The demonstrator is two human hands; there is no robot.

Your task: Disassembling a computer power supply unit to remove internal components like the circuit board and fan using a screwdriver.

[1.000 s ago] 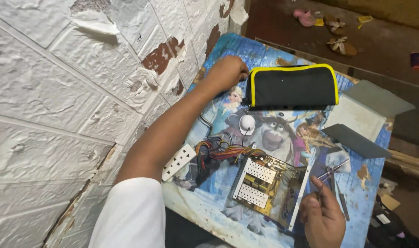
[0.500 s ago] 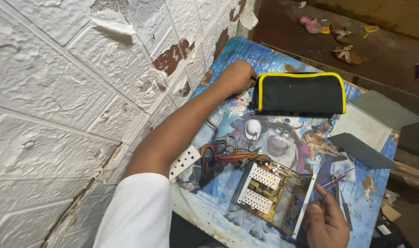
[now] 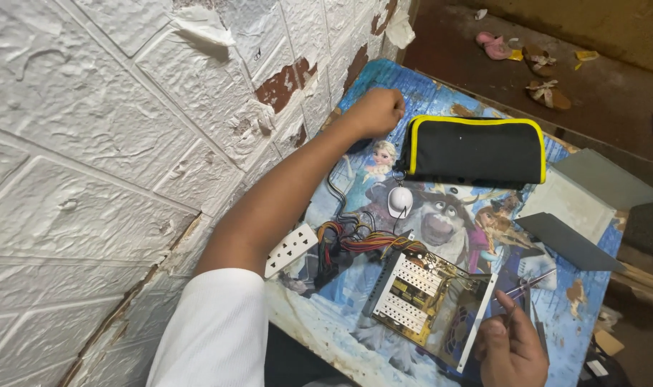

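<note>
My left hand (image 3: 376, 111) is stretched to the far left corner of the cartoon-printed table (image 3: 355, 337), fingers curled into a fist beside the black pouch with yellow trim (image 3: 473, 150); what it grips, if anything, is hidden. My right hand (image 3: 511, 347) is at the near edge, fingers closed on a thin screwdriver (image 3: 527, 285). Just left of it lies an opened metal power supply box (image 3: 426, 301) with a bundle of coloured wires (image 3: 358, 240). A white computer mouse (image 3: 400, 201) sits mid-table.
A white power strip (image 3: 290, 249) lies by my left forearm. Grey metal cover panels (image 3: 581, 208) rest at the table's right. A peeling white brick-pattern wall (image 3: 111, 143) borders the left. Sandals (image 3: 527, 61) lie on the dark floor beyond.
My view has shifted slightly; my left hand stays at the far corner by the pouch. My right hand has slid a little toward the near edge with the screwdriver.
</note>
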